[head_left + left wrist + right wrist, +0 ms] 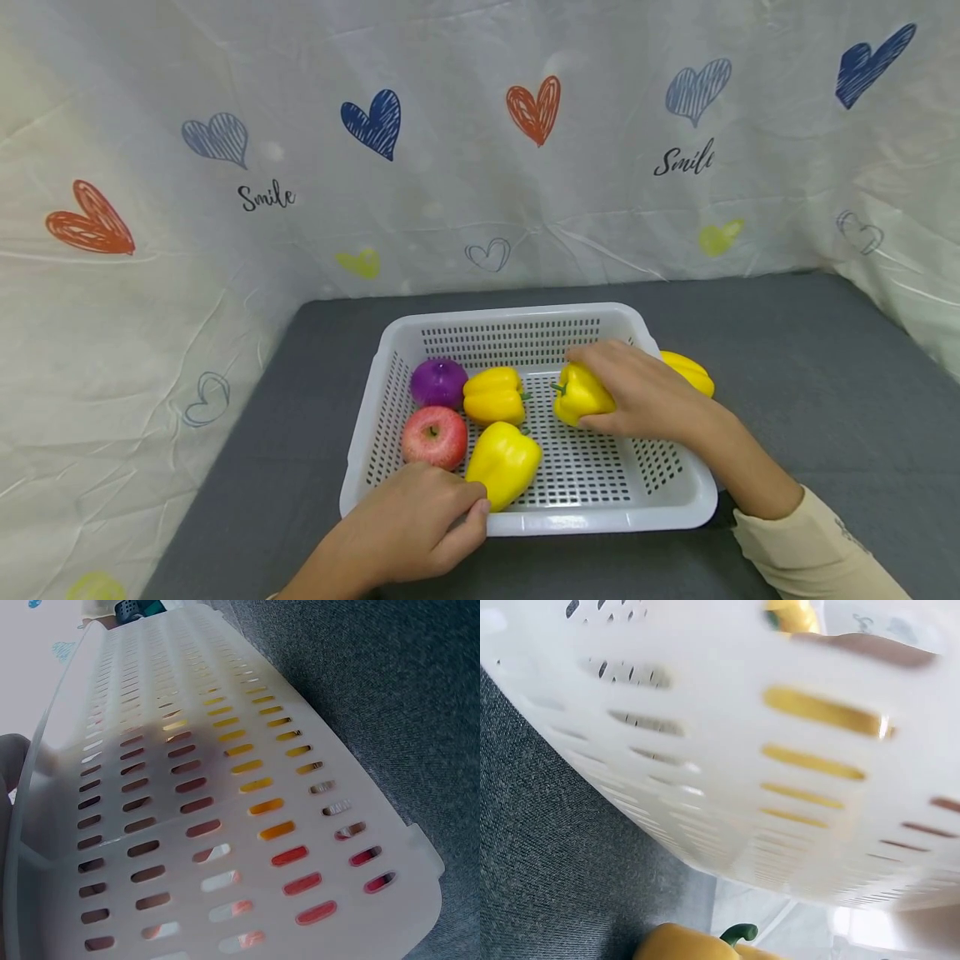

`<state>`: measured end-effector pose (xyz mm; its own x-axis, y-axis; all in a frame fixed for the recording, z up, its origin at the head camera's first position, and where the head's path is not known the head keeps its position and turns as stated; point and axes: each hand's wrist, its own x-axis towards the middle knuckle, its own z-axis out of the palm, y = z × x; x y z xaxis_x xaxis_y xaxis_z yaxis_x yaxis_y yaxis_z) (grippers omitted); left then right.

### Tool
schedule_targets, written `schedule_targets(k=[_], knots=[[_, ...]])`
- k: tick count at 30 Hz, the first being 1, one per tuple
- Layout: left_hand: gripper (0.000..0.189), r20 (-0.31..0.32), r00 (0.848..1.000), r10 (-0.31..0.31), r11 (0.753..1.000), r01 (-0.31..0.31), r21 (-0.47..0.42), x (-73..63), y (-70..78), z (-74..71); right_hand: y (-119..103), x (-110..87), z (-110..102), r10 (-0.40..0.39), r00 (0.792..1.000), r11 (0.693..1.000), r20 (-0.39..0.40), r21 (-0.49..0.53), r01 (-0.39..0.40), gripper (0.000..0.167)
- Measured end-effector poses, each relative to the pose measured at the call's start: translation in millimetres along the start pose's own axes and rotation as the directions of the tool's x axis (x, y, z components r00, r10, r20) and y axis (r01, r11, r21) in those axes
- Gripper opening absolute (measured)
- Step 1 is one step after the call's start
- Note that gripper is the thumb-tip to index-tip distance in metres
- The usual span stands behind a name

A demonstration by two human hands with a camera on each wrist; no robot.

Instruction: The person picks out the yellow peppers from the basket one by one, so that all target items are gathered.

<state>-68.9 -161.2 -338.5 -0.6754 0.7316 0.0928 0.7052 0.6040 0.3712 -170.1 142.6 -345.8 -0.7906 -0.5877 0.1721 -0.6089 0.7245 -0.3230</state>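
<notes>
A white plastic basket (570,523) with slotted walls holds yellow bell peppers, an apple and a round purple vegetable. My right hand (648,392) reaches over the basket's right side and grips a yellow bell pepper (579,396), its green stem facing left. My left hand (420,521) holds the front rim, fingers over the inside and thumb outside; the fingertips are hidden. Beside it lies another bell pepper (504,465), close to the fingers. Behind are a red apple (435,437), a third bell pepper (495,396) and the purple vegetable (438,383).
One more yellow bell pepper (688,372) lies on the grey cloth (817,375) outside the basket's right wall; its green stem (739,934) shows in the right wrist view. A white curtain (450,200) printed with hearts hangs behind and to the sides.
</notes>
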Motion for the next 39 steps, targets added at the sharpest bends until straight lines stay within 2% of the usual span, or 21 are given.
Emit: schedule_targets(k=[14,31,39], knots=[[0.034,-0.018,1.0,0.015,1.0,-0.015,0.008,-0.2,-0.2,0.7,1.2,-1.0,0.1,-0.041,0.999,0.999,-0.022,-0.03,0.04,0.067],[0.033,-0.016,1.0,0.02,1.0,-0.02,0.0,-0.5,-0.4,0.4,3.2,-3.7,-7.1,-0.066,0.997,0.992,-0.033,0.106,0.069,0.067],[0.033,-0.014,1.0,0.025,1.0,-0.025,-0.004,-0.2,-1.0,-0.7,5.0,-7.2,-8.0,-0.123,0.991,0.983,-0.055,0.127,0.129,0.063]])
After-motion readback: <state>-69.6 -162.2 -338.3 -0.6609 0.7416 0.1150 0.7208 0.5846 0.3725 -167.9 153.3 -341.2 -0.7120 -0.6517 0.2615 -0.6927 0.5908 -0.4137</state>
